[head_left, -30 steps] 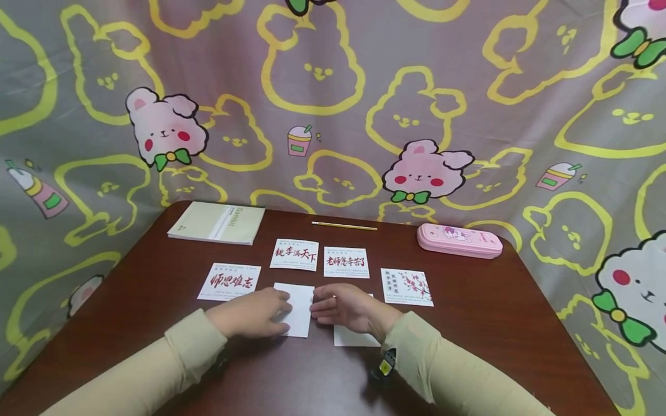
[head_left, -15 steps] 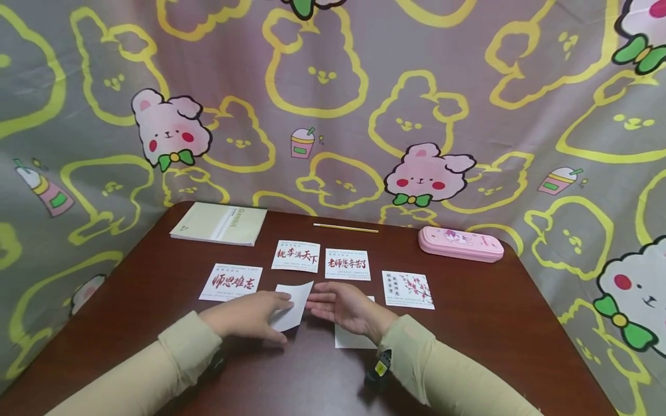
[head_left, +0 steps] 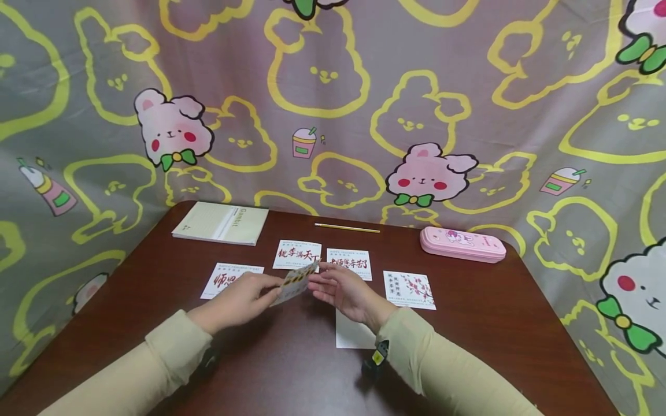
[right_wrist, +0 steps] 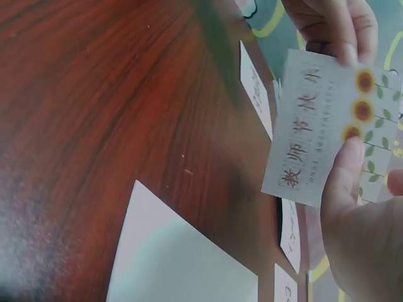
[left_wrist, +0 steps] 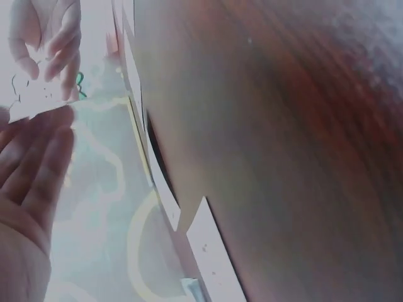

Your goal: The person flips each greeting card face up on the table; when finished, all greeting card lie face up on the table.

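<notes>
A white card (head_left: 293, 284) printed with sunflowers and red characters is raised above the table and tilted. My left hand (head_left: 241, 299) pinches it by its left edge, thumb against fingers. In the right wrist view, the left hand (right_wrist: 337, 28) grips the sunflower card (right_wrist: 299, 132) at the top. Fingers loosely extended, my right hand (head_left: 348, 292) reaches the card's right side; the right wrist view shows its thumb (right_wrist: 343, 173) overlapping the printed face. A blank white card (head_left: 351, 332) lies under the right wrist, partly covered.
Red-lettered cards (head_left: 298, 254) lie in an arc, one (head_left: 221, 280) partly behind the left hand and another (head_left: 359, 263) behind the right. A plum-blossom card (head_left: 409, 290) lies right. Notebook (head_left: 221, 222), pencil (head_left: 347, 227) and pink pencil case (head_left: 462, 244) line the back, before a patterned curtain (head_left: 333, 86).
The card lay white side up on the table; my left hand has lifted and tipped it, so its sunflower side shows. My right hand has moved slightly up, staying beside it.
</notes>
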Tool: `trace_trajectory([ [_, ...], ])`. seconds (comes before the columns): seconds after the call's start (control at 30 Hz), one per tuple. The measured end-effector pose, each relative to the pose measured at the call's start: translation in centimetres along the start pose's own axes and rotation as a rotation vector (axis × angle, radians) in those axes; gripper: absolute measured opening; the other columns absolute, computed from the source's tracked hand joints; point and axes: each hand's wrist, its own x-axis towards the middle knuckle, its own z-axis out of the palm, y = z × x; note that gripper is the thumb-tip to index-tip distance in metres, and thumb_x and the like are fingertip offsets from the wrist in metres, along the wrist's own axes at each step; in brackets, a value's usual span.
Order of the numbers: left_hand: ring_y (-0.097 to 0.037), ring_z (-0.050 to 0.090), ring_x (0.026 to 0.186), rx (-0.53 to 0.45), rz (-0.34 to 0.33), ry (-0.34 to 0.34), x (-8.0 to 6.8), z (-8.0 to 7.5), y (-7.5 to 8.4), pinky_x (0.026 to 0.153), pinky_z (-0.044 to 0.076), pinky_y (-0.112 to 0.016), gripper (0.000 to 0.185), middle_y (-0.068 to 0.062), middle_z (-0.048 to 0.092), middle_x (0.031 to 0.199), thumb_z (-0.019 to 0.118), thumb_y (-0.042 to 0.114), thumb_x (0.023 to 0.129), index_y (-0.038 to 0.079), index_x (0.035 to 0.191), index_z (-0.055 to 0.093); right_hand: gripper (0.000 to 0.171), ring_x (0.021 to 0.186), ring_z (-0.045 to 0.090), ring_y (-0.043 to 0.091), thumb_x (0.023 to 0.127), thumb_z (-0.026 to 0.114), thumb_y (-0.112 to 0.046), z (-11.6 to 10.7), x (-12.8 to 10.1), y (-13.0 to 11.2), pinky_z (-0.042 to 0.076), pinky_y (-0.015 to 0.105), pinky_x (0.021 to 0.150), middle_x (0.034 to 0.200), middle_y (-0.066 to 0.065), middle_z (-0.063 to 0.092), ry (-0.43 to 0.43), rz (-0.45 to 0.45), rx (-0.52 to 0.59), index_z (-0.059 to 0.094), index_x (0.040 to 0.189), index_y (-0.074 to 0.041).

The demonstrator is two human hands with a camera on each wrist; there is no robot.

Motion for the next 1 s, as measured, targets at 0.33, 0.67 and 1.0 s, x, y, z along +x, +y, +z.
trace_trajectory([
  [0.33,-0.007,0.050,0.056,-0.232,-0.237,0.187,0.1,-0.1,-0.6,0.055,0.045,-0.030,0.014,-0.004,0.062,0.070,0.062,0.007,0.102,-0.001,0.102,0.074,0.010,0.081,0.064,0.013,0.098,0.059,0.005,-0.7,0.4,0.7,0.055,0.028,0.080,0.091,0.005,0.063,0.114,-0.114,-0.180,0.055,0.105,0.001],
  [0.67,-0.015,0.069,0.082,-0.811,-0.375,0.052,-0.1,-0.2,-1.8,0.076,0.058,-0.031,0.029,-0.013,0.071,0.101,0.054,0.003,0.101,-0.021,0.117,0.057,0.010,0.078,0.058,0.012,0.097,0.062,0.000,-1.5,0.6,0.5,0.051,0.027,0.071,0.090,0.005,0.062,0.048,-0.208,-0.540,0.063,0.105,0.006],
  [1.0,-0.015,0.057,0.072,-0.390,-0.272,0.004,1.3,0.7,-0.3,0.063,0.050,-0.028,0.019,0.000,0.060,0.083,0.070,0.011,0.096,-0.002,0.110,0.068,0.014,0.083,0.060,0.012,0.100,0.061,-0.004,0.7,-0.1,-0.2,0.049,0.026,0.072,0.092,0.003,0.067,-0.163,-0.222,-0.775,0.070,0.107,0.004],
])
